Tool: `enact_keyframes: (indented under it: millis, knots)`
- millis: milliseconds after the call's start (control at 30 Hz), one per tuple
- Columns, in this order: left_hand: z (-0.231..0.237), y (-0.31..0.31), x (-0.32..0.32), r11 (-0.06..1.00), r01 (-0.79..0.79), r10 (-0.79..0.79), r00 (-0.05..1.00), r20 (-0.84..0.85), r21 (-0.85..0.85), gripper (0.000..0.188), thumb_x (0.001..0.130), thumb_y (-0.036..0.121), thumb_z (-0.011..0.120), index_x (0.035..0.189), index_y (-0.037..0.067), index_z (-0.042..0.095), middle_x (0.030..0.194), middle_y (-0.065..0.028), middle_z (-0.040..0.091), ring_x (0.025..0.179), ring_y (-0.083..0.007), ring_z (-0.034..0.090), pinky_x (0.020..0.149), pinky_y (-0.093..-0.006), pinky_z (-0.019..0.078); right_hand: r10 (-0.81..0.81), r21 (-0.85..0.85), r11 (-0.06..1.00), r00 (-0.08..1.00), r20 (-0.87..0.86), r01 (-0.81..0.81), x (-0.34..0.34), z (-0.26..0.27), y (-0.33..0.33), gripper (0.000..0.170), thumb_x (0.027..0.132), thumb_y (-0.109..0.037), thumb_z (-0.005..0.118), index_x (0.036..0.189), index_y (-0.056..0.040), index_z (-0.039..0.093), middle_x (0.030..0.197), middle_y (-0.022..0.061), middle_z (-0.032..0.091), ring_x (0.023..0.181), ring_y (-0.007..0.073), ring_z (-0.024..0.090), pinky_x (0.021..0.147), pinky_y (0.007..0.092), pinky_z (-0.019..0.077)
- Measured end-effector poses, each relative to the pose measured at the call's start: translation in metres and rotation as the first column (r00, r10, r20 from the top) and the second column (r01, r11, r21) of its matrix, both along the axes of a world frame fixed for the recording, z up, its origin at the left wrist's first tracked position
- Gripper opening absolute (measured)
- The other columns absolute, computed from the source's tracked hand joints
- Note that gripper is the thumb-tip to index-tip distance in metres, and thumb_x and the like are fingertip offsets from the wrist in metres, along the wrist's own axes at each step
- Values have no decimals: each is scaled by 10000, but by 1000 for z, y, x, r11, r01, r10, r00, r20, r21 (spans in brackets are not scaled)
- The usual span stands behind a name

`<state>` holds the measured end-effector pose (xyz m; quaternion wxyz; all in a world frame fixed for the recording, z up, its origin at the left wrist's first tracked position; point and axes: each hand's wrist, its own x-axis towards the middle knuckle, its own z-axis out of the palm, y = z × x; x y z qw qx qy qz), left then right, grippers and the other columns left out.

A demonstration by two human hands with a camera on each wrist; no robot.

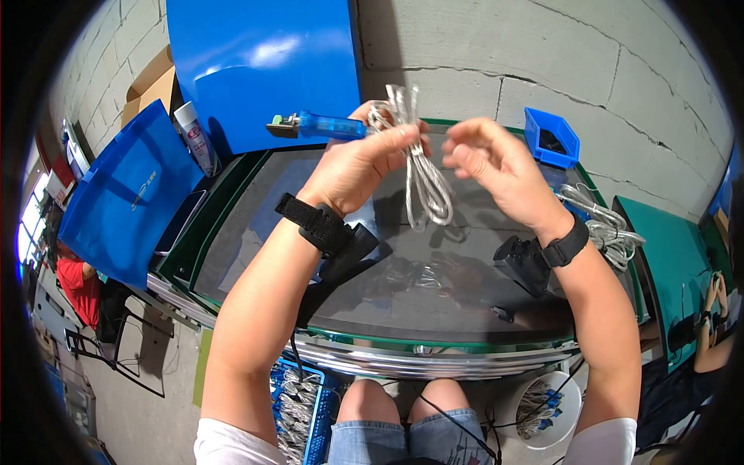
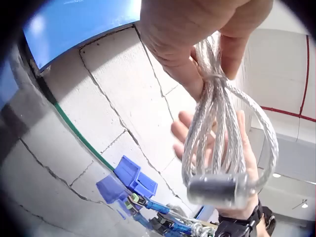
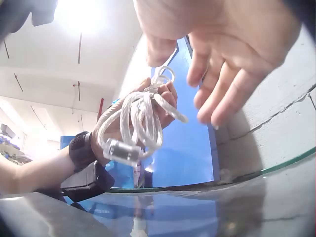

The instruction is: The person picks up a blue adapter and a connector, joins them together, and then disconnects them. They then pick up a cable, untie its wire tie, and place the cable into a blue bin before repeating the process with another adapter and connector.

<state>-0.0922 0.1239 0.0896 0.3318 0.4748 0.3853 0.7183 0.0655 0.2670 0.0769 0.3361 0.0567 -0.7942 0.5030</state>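
A bundle of clear braided cable (image 1: 428, 186), tied at its middle, hangs from my left hand (image 1: 353, 167), whose thumb and fingers pinch it. A blue plug (image 1: 329, 125) with a dark end sticks out to the left of that hand. In the left wrist view the cable loops (image 2: 217, 123) fan out below the fingers, with a dark cylinder (image 2: 217, 190) in clear casing at the bottom. My right hand (image 1: 500, 167) is just right of the bundle, apart from it, its fingers loosely bent and holding nothing. The right wrist view shows the right hand (image 3: 232, 59) beside the bundle (image 3: 133, 118).
More cables (image 1: 608, 229) lie at the table's right, near a blue bin (image 1: 552, 138). A spray can (image 1: 195, 138) and a blue folder (image 1: 132, 194) are at the left. Below the table are a blue basket (image 1: 319, 418) of cables and a white bucket (image 1: 570, 403).
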Motion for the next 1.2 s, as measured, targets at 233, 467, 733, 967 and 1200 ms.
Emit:
enact_keyframes:
  millis: [233, 467, 733, 967, 1200]
  knots:
    - [-8, 4, -7, 999, -27, 29, 998, 47, -29, 350, 877, 230, 646, 1150, 40, 536, 1105, -119, 617, 1019, -237, 604, 904, -399, 493, 83, -22, 997, 968, 237, -80, -2, -8, -4, 323, 875, -217, 657, 1062, 14, 530, 801, 30, 589, 703, 68, 544, 621, 223, 453]
    - [-9, 2, -7, 973, 24, -32, 999, -30, -228, 509, 834, 384, 683, 1176, 45, 519, 1111, -123, 595, 1042, -225, 586, 925, -438, 470, 44, -40, 999, 965, 260, -35, 1, -2, -7, 327, 828, -191, 704, 1011, 26, 541, 752, 34, 591, 638, 62, 546, 548, 211, 439]
    - [-6, -1, -6, 954, 65, -105, 987, -122, -293, 473, 761, 174, 770, 1110, 20, 491, 968, -88, 624, 924, -194, 634, 806, -326, 519, -11, 54, 999, 973, 231, -1, 1, -1, -10, 230, 926, -219, 571, 937, 10, 582, 719, 38, 609, 629, 74, 565, 582, 229, 477]
    - [-4, -2, -6, 955, 92, -134, 982, -135, -283, 466, 767, 158, 759, 1115, 23, 480, 984, -99, 626, 943, -199, 634, 840, -341, 504, -60, 212, 977, 991, 116, 34, -1, -3, -9, 239, 949, -210, 509, 994, 10, 591, 803, 63, 647, 687, 122, 598, 634, 267, 494]
    - [-7, 0, -7, 964, 128, -147, 987, -66, -234, 411, 777, 167, 750, 1083, 43, 505, 991, -98, 634, 944, -205, 635, 898, -368, 482, -46, 357, 934, 997, 66, 19, -1, -3, -10, 229, 875, -129, 591, 1061, 4, 585, 834, 83, 654, 700, 146, 597, 643, 279, 474]
